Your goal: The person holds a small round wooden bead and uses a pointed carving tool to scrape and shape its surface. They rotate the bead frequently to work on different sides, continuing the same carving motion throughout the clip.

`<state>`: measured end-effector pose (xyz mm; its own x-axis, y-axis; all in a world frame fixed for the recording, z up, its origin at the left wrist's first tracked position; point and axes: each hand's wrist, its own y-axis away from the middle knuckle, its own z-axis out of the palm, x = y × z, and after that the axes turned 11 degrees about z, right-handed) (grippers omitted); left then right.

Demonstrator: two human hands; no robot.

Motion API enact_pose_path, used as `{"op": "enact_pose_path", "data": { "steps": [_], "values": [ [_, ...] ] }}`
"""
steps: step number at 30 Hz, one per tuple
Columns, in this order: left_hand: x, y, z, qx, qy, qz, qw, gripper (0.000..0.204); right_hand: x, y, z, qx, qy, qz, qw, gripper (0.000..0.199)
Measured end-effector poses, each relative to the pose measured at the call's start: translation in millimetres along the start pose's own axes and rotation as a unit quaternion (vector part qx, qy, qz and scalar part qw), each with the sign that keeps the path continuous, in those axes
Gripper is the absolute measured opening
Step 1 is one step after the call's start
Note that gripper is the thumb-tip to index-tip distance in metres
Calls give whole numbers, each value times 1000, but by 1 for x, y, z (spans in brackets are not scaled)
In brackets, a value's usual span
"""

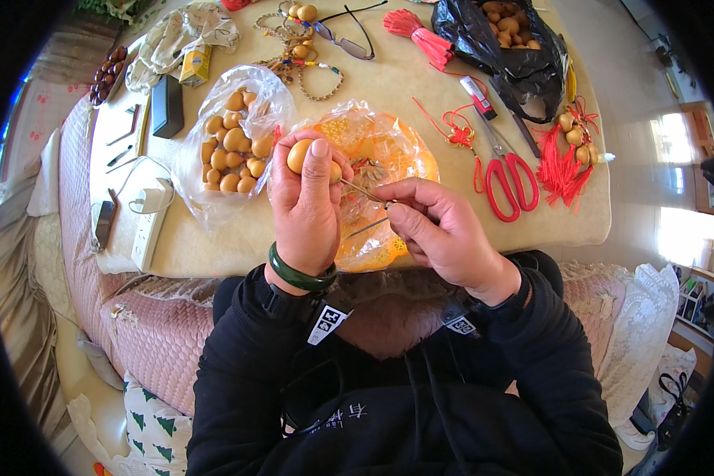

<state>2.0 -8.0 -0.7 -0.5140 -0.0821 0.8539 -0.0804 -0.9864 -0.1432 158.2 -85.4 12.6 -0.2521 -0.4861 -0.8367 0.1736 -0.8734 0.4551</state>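
Note:
My left hand (308, 198) is closed around a small tan gourd (299, 156), its narrow end toward the right. Pinched in the fingers of my right hand (443, 230) is a thin metal pointed tool (363, 190), whose tip meets the end of the gourd. A second thin dark length (366, 228) slants down-left from the same fingers; whether it belongs to that tool I cannot tell. Beneath both hands lies an orange plastic basket (420, 151) covered with clear plastic, with small bits inside. Left of it rests a clear bag (194, 186) full of similar gourds (234, 141).
Red-handled scissors (506, 190), a red knotted cord (462, 136) and tasselled gourds (563, 178) lie at the right. A black bag of gourds (523, 87), sunglasses (353, 46) and beaded strings (321, 83) are farther back. A white power strip (149, 226) sits at the left edge.

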Motion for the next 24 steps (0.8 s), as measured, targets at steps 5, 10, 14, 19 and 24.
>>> {"op": "enact_pose_path", "data": {
  "steps": [5, 10, 14, 19, 24],
  "values": [
    [-1, 3, 5, 36, -19, -7, 999, 14, 8, -4, 4, 146, 382, -318, 855, 27],
    [-4, 2, 4, 49, -32, -3, 998, 14, 12, -5, 13, 154, 376, -313, 859, 28],
    [-1, 1, -1, 10, -15, -17, 1000, 12, 3, -7, 8, 50, 192, -210, 957, 23],
    [2, 0, 3, 2, 32, 13, 999, 13, -4, -4, -8, -99, -159, 82, 979, 24],
    [0, 3, 12, 82, 24, 10, 996, 14, 11, -11, 8, 133, 301, -319, 889, 28]
  ]
}}
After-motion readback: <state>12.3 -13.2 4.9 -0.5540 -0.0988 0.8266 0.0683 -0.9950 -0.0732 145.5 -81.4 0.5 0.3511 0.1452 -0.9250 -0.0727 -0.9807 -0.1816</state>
